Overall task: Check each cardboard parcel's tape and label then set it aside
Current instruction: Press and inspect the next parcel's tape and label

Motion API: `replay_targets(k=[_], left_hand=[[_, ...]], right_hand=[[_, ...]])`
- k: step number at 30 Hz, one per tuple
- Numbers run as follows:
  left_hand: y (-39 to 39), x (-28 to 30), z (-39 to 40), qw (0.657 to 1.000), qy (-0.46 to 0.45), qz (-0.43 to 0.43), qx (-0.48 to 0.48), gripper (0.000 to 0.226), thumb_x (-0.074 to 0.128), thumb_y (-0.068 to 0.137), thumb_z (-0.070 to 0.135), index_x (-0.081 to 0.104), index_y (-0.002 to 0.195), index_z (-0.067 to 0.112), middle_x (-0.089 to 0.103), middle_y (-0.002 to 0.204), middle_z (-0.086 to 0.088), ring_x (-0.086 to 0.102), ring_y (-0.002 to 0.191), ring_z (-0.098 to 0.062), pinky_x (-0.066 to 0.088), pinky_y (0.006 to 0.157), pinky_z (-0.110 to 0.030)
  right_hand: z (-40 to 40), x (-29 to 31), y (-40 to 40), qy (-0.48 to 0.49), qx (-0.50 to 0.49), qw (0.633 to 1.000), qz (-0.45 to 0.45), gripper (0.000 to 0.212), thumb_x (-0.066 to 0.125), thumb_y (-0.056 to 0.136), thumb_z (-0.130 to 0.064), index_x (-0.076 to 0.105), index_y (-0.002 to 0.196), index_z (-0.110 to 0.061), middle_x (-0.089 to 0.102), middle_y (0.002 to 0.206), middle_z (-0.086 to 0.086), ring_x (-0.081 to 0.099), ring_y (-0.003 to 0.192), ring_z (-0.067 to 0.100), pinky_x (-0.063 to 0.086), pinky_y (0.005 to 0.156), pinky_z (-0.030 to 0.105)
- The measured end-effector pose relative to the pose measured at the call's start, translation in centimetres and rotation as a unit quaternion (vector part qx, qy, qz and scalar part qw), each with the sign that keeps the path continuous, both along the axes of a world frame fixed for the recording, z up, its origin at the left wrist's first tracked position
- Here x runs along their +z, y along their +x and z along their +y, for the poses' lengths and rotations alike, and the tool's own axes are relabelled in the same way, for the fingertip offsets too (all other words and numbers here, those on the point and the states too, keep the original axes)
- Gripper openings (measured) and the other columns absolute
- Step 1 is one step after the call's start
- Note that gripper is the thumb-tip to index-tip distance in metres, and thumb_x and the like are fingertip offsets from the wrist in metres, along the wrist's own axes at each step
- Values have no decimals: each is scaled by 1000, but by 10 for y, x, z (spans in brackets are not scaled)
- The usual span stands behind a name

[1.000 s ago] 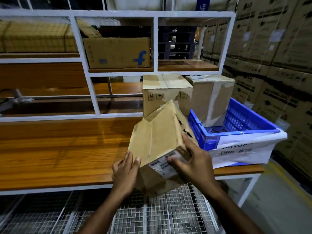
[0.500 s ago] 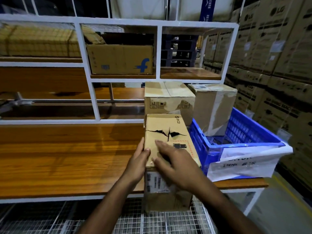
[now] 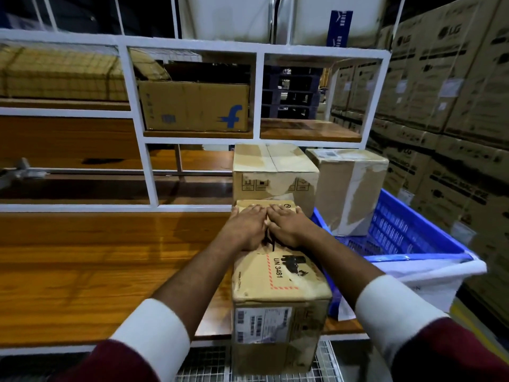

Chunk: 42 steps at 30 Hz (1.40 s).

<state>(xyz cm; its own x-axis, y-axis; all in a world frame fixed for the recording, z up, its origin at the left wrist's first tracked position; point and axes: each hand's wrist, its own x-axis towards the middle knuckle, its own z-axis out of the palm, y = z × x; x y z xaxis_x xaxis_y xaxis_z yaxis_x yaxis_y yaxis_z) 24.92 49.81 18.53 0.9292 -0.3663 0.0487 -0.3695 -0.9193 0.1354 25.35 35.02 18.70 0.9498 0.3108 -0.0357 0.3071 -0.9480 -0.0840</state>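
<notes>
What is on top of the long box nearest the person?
Both hands, left hand and right hand, press flat on the long box, beside a UN 3481 mark. They cover the tape beneath.

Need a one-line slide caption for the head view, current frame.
Both hands, left hand and right hand, press flat on the far top of a UN 3481 cardboard parcel beside a blue crate.

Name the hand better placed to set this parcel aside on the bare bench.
Left, probably. Both hands lie flat on the parcel, but the left hand is on the bare bench side; the right hand faces the blue crate.
</notes>
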Motion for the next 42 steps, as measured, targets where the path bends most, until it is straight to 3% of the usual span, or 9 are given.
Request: replay_targets(k=[3, 9, 15, 19, 23, 25, 31, 42], left_hand=[[9, -4, -4, 1000, 17, -19, 6, 61, 36, 104, 35, 13, 157, 16, 12, 164, -1, 8, 151, -16, 1, 121, -45], [7, 0, -2, 1000, 14, 1, 4, 56, 28, 106, 38, 14, 157, 20, 12, 164, 0, 8, 151, -16, 6, 122, -44], [-9, -6, 24, 998, -20, 30, 56, 55, 31, 105, 41, 15, 156, 27, 10, 164, 8, 4, 151, -18, 11, 119, -56], [-19, -7, 20, 995, -55, 24, 83, 58, 36, 104, 41, 16, 156, 27, 10, 164, 9, 9, 151, -21, 18, 119, -55], [-40, -17, 19, 971, -199, 83, 101, 83, 60, 92, 29, 10, 158, 25, -2, 164, 13, 11, 150, -21, 23, 120, -42], [-54, -24, 19, 951, -276, 75, 113, 91, 66, 87, 16, 9, 157, 27, -3, 162, 19, 9, 150, -18, 26, 119, -41], [-93, -39, 21, 930, -363, 18, 61, 94, 66, 87, 6, 8, 156, 33, -6, 157, 33, 10, 149, -10, 42, 111, -41], [-108, -47, 21, 928, -368, -27, 44, 90, 64, 90, 14, 7, 157, 34, -7, 158, 31, 4, 148, -1, 33, 117, -34]], right_hand=[[1, -2, 9, -5, -5, 1000, 0, 60, 19, 105, -42, 9, 158, -16, 6, 166, 3, 6, 152, 16, 1, 122, 50], [-6, 1, 12, -15, 9, 1000, -4, 59, 23, 105, -43, 16, 158, -17, 13, 165, 4, 13, 151, 17, 7, 120, 47], [-28, -4, -12, -15, -65, 997, -26, 59, 27, 103, -42, 23, 154, -12, 23, 162, 7, 37, 141, 29, 34, 111, 49], [-22, -3, -16, 5, -76, 996, -55, 57, 30, 101, -43, 32, 148, -11, 32, 157, 11, 37, 139, 28, 38, 108, 50], [-21, -11, -44, 112, -64, 990, 54, 89, 54, 94, -45, 2, 158, -15, -15, 164, 9, 18, 149, 32, 27, 116, 40], [-19, -12, -62, 136, -57, 988, 45, 96, 61, 90, -37, -4, 158, -18, -24, 162, 7, 18, 149, 32, 30, 114, 41], [-24, -28, -107, 178, -54, 982, -40, 89, 54, 93, -32, -7, 157, -26, -27, 161, -6, 33, 142, 31, 43, 99, 39], [-24, -37, -122, 183, -54, 979, -72, 82, 45, 97, -33, -11, 156, -29, -30, 160, -9, 36, 138, 38, 44, 98, 45]])
